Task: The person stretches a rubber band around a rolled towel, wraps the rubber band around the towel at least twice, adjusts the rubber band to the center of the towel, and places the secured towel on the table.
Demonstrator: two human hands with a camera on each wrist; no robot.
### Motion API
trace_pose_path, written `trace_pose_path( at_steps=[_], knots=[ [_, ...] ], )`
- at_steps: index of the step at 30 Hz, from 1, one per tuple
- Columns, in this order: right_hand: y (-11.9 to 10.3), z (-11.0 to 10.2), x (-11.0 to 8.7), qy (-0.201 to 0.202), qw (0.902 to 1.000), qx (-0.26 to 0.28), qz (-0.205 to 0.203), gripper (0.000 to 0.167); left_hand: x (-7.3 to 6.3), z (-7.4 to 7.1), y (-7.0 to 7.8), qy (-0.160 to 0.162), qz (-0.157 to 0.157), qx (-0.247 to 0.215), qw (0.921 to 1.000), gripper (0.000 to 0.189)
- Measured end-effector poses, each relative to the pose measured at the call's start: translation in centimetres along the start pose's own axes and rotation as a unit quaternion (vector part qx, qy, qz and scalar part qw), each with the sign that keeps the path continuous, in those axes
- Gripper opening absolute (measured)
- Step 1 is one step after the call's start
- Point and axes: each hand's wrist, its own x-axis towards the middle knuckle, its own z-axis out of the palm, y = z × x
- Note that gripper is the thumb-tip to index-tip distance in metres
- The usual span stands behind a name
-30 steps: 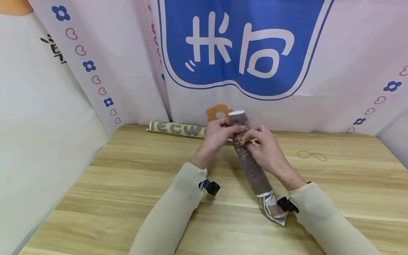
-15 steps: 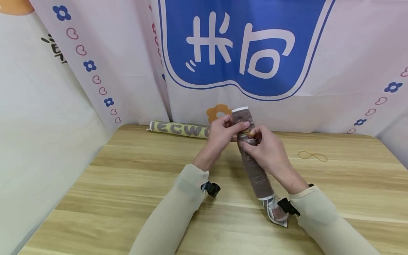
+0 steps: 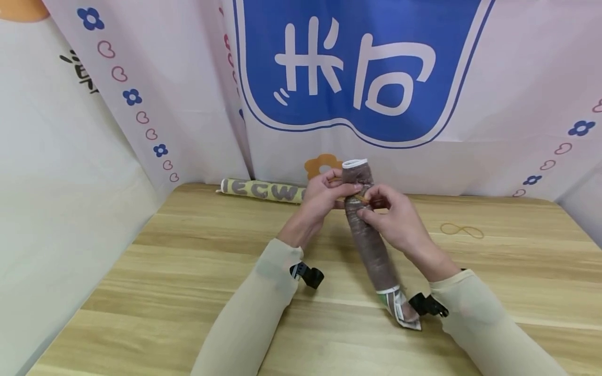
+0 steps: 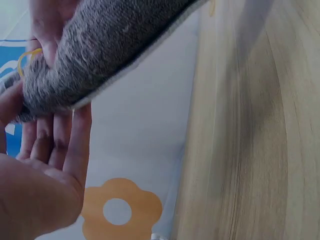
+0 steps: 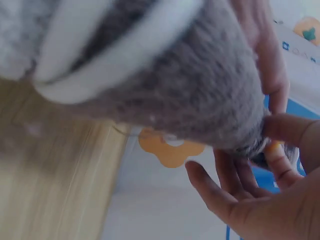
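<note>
A rolled brown towel (image 3: 373, 256) with white edging leans upward from the table in the head view, its loose flap at the near end. My left hand (image 3: 320, 198) grips the roll close to its upper end, thumb across the front. Between thumb and fingers, my right hand (image 3: 397, 216) pinches at the roll and at a yellow rubber band (image 3: 359, 198) that crosses it. In the left wrist view the rubber band (image 4: 21, 62) loops out beside the grey-looking towel (image 4: 110, 45). Part of the band is hidden behind the fingers and the roll.
Behind my left hand lies a yellow-green rolled towel (image 3: 261, 190) with grey letters, along the table's back edge. A second rubber band (image 3: 461, 230), twisted into a figure eight, lies on the wooden table (image 3: 164, 292) to the right. A printed cloth (image 3: 197, 125) hangs behind.
The towel's upper end has shifted right, then slightly back left. My right fingers have moved up along the roll with the rubber band, which now stretches across the front. The left hand keeps its grip.
</note>
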Motion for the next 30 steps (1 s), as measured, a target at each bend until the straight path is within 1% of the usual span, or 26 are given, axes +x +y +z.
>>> trace_pose_path(
  at_steps=[3,7,11,14,16,17,19,20,21,23,24,26,27,28,30],
  knots=[
    [0.0,0.4,-0.2,0.028,0.9974,-0.042,-0.051,0.015,-0.1,0.3,0.1,0.019,-0.002,0.011,0.9997,0.018],
    [0.0,0.9,-0.4,0.057,0.9890,-0.087,-0.105,0.018,-0.3,0.6,0.3,0.039,-0.003,0.024,0.9989,0.019],
    [0.1,1.3,-0.4,0.070,0.9811,-0.112,-0.142,0.024,-0.6,0.9,0.5,0.051,0.003,0.033,0.9982,0.022],
    [0.2,1.3,-0.4,0.074,0.9785,-0.118,-0.153,0.025,-0.7,1.2,0.7,0.061,0.012,0.041,0.9972,0.023],
    [0.1,1.2,-0.4,0.069,0.9800,-0.121,-0.142,0.022,-0.9,1.5,0.9,0.068,0.023,0.052,0.9960,0.024],
    [0.0,1.2,-0.5,0.066,0.9814,-0.125,-0.130,0.020,-0.9,1.6,0.9,0.072,0.030,0.059,0.9952,0.024],
    [-0.2,1.0,-0.6,0.055,0.9847,-0.137,-0.092,0.012,-1.1,1.9,1.0,0.080,0.047,0.080,0.9924,0.024],
    [-0.4,0.9,-0.6,0.048,0.9859,-0.144,-0.070,0.006,-1.2,2.0,1.1,0.085,0.058,0.097,0.9899,0.024],
    [-0.6,0.9,-0.7,0.039,0.9865,-0.152,-0.048,0.006,-1.3,2.1,1.1,0.091,0.068,0.116,0.9867,0.024],
    [-1.0,0.8,-0.8,0.027,0.9851,-0.169,-0.016,0.019,-1.5,2.3,1.1,0.102,0.084,0.145,0.9805,0.023],
    [-1.1,0.8,-0.9,0.023,0.9836,-0.179,-0.007,0.025,-1.5,2.4,1.2,0.107,0.089,0.158,0.9776,0.023],
    [-1.3,0.9,-0.9,0.023,0.9811,-0.192,-0.006,0.033,-1.6,2.4,1.1,0.109,0.095,0.170,0.9748,0.023],
    [-1.3,0.9,-0.9,0.026,0.9802,-0.196,-0.009,0.034,-1.6,2.3,1.1,0.102,0.092,0.164,0.9769,0.023],
    [-1.3,0.9,-0.9,0.032,0.9801,-0.196,-0.012,0.034,-1.6,2.2,1.1,0.091,0.087,0.148,0.9810,0.023],
    [-1.3,0.7,-0.9,0.039,0.9829,-0.180,-0.012,0.030,-1.4,1.7,1.0,0.054,0.072,0.099,0.9910,0.020]
  ],
)
